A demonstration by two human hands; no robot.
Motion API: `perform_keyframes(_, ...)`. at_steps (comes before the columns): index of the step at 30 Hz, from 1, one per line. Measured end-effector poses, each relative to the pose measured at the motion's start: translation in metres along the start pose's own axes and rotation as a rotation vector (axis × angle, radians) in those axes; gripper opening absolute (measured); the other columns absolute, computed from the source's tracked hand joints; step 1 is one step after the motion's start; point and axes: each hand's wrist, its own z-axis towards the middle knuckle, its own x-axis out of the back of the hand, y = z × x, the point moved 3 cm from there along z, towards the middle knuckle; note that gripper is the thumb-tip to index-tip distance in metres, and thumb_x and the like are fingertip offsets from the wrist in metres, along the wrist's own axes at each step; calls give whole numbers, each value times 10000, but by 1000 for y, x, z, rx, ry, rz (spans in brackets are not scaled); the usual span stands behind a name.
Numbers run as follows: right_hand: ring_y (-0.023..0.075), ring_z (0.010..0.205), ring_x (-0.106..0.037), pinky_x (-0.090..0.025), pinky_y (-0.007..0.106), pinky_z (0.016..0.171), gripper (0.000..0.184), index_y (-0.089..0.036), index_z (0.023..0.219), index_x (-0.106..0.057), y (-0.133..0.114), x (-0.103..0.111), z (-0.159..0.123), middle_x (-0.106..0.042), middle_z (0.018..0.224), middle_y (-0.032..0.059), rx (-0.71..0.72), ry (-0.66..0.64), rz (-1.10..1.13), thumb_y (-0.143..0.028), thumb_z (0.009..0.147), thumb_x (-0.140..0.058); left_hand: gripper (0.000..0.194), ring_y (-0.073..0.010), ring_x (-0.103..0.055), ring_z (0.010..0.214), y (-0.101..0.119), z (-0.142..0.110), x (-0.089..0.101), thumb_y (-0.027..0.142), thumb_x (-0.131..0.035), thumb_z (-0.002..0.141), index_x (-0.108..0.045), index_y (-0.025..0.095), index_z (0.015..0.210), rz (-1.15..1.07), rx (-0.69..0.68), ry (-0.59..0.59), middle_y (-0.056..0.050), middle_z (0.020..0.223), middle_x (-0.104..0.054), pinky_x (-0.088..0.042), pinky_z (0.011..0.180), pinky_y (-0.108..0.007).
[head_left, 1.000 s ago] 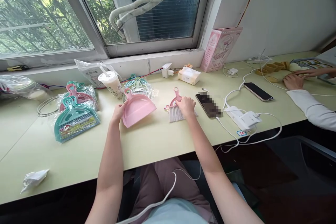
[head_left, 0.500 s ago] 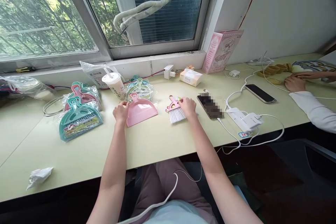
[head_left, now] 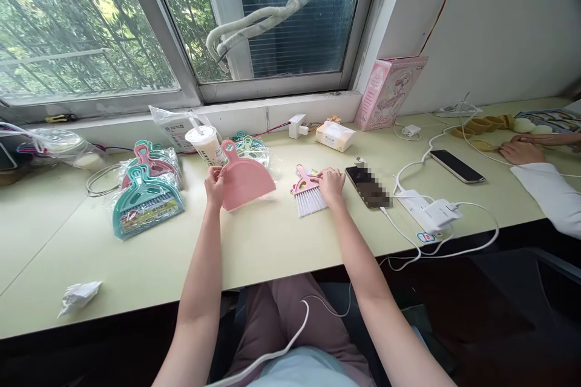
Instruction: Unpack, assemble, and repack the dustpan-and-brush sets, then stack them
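Note:
My left hand [head_left: 214,184] pinches the left edge of a pink dustpan [head_left: 249,181], which is tilted up off the table with its round-holed handle pointing away from me. To the right, my right hand [head_left: 331,185] rests on the right side of a small brush [head_left: 309,201] with a pink handle and white bristles. Its fingers curl over the brush's edge, and the brush lies on the table. Part of a printed card shows behind the brush handle. Just behind the dustpan stands a lidded drink cup [head_left: 205,146] with a straw.
Bagged teal dustpan sets [head_left: 147,205] lie at left, crumpled tissue [head_left: 79,297] nearer. A phone [head_left: 367,186], power strip [head_left: 420,211] and white cables lie right of my hand. Tissue pack [head_left: 334,135] and pink box [head_left: 390,94] stand behind. Another person's hand [head_left: 521,151] is far right.
My left hand has raised the pink dustpan from the table and tipped it up. My right hand stays at the brush. The view has shifted slightly.

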Motion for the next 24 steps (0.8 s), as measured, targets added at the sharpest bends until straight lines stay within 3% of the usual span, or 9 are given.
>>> perform_keyframes(3, 228, 912, -620, -384, 326, 770, 186, -192, 967, -702, -7, 7, 0, -716, 1006, 105, 113, 33, 89, -213, 925, -522, 377, -124, -574, 645, -5, 4, 2, 497, -701, 721, -540, 205, 896, -330, 115, 79, 9, 743, -617, -436, 617, -229)
perform_keyframes(6, 196, 820, -653, -402, 286, 669, 250, -203, 1058, -672, -20, 19, -6, -725, 1011, 90, 255, 140, 178, -262, 975, -443, 358, -129, -607, 735, -11, 6, 7, 429, -733, 694, -581, 190, 913, -526, 177, 170, -10, 810, -640, -472, 707, -241)
perform_keyframes(10, 182, 809, -683, -442, 265, 683, 305, -184, 1112, -647, -40, 33, -24, -738, 998, 96, 420, 352, 232, -297, 1002, -386, 298, -165, -633, 856, -12, 7, 9, 345, -708, 698, -633, 169, 927, -607, 224, 251, -53, 887, -678, -492, 803, -279)
perform_keyframes(12, 171, 836, -694, -465, 252, 728, 300, -187, 1086, -654, -50, 37, -33, -744, 1000, 90, 494, 425, 285, -297, 1003, -387, 307, -174, -635, 848, -9, 5, 4, 343, -711, 680, -645, 168, 924, -586, 229, 237, -54, 879, -685, -500, 782, -281)
perform_keyframes(14, 159, 849, -701, -478, 240, 745, 289, -198, 1063, -659, -58, 37, -41, -749, 996, 76, 542, 472, 351, -305, 1002, -398, 339, -174, -634, 797, -1, -1, -10, 365, -735, 645, -657, 174, 914, -544, 228, 160, -40, 846, -685, -506, 723, -271)
perform_keyframes(17, 148, 835, -705, -485, 231, 717, 267, -211, 1060, -656, -66, 36, -46, -755, 974, 53, 549, 490, 434, -323, 995, -421, 376, -181, -637, 772, 16, -20, -44, 410, -757, 631, -675, 185, 920, -470, 214, -79, -30, 855, -690, -505, 678, -268)
perform_keyframes(21, 175, 880, -692, -485, 267, 775, 291, -211, 1035, -656, -67, 40, -45, -745, 994, 65, 412, 422, 438, -363, 991, -413, 400, -222, -653, 905, 44, -58, -90, 504, -662, 757, -686, 199, 1014, -371, 178, -417, -50, 989, -703, -507, 801, -322)
perform_keyframes(24, 208, 1010, -641, -447, 305, 889, 322, -200, 1032, -657, -65, 45, -43, -713, 1079, 103, 282, 315, 354, -376, 991, -391, 438, -251, -632, 1044, 58, -79, -107, 514, -646, 785, -679, 202, 1090, -331, 135, -536, -74, 1107, -691, -472, 909, -342)
